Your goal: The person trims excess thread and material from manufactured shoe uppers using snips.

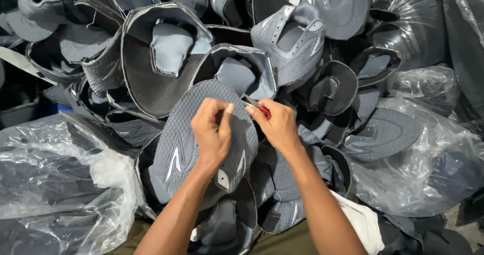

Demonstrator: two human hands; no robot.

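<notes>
A grey knitted shoe upper (184, 134) with white stripe marks lies on my lap, on top of a heap of like pieces. My left hand (212, 131) rests on it and pinches its top edge between thumb and fingers. My right hand (277, 126) is closed around a small red-handled cutter (263, 110), whose metal tip points left at the spot that my left fingers pinch. The two hands almost touch at the fingertips.
Several grey and black shoe uppers (292, 38) are piled all around and behind. Clear plastic bags of more uppers sit at the lower left (55, 179) and at the right (423, 154). A white cloth (360, 219) lies under my right forearm.
</notes>
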